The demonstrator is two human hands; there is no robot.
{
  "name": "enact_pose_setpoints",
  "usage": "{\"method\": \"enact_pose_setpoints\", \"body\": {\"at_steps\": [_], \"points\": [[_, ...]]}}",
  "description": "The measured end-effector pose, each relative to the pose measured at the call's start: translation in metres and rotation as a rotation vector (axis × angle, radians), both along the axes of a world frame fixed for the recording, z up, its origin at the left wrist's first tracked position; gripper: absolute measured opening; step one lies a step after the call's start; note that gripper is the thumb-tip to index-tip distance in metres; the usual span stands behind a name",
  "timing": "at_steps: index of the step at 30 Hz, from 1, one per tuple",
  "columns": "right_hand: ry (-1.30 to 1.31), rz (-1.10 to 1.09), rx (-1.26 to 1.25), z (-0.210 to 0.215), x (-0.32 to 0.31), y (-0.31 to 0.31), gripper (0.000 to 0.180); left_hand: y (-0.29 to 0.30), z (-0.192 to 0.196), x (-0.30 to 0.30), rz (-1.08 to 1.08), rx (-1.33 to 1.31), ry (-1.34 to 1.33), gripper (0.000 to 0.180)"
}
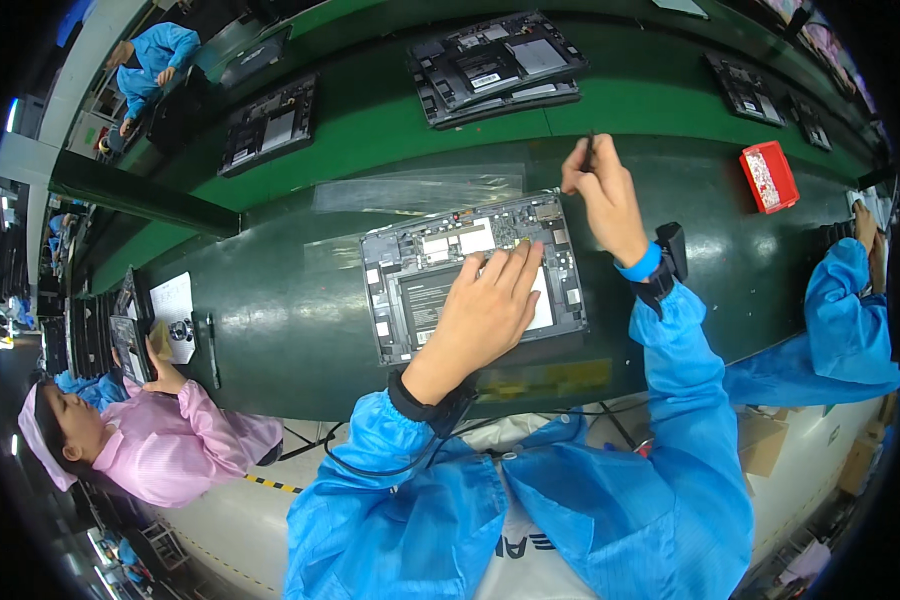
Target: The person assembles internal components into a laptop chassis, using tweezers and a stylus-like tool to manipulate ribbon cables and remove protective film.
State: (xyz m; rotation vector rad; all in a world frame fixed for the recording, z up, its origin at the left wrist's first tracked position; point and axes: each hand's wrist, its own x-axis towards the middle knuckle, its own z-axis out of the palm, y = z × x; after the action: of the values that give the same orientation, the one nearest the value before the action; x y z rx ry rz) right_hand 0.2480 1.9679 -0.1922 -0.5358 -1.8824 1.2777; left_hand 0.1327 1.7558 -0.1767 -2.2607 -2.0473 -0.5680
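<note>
An opened laptop base (410,270) lies flat on the dark green bench in front of me, its circuit boards and battery showing. My left hand (485,305) rests flat on the battery, fingers spread and pointing toward the board. My right hand (600,195) hovers at the laptop's far right corner, fingers closed on a thin dark tool (589,150) that points upward. Both forearms wear blue sleeves, with a black strap at each wrist.
More opened laptops (495,65) ride the green conveyor (370,130) beyond the bench. A red parts bin (768,176) sits at the right, clear plastic sheets (420,190) behind the laptop. A person in pink (160,440) works at my left, a blue-sleeved person (850,320) at my right.
</note>
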Motion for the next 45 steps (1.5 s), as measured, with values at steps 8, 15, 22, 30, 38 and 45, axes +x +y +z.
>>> {"method": "enact_pose_setpoints", "body": {"at_steps": [8,15,22,30,38,45], "points": [[-0.677,0.224,0.224,0.030,0.043,-0.018,0.034,-0.101,-0.032,-0.060,0.699,-0.052,-0.276,0.072],[-0.501,0.101,0.134,0.008,0.056,-0.008,0.034,-0.090,0.002,-0.039,0.547,0.275,-1.319,0.067],[0.222,-0.635,-0.100,0.015,0.073,0.029,0.030,0.055,0.070,-0.063,0.390,0.226,-1.523,0.062],[0.421,-0.885,-0.013,0.012,0.107,0.060,0.026,0.365,-0.019,-0.062,0.213,0.172,-1.452,0.064],[0.317,-0.837,-0.123,-0.012,0.096,0.066,0.027,0.382,-0.011,-0.139,0.203,0.411,-0.428,0.041],[0.234,-0.813,-0.099,-0.026,0.086,0.070,0.027,0.222,-0.031,-0.290,0.909,-0.299,-0.832,0.072]]}}
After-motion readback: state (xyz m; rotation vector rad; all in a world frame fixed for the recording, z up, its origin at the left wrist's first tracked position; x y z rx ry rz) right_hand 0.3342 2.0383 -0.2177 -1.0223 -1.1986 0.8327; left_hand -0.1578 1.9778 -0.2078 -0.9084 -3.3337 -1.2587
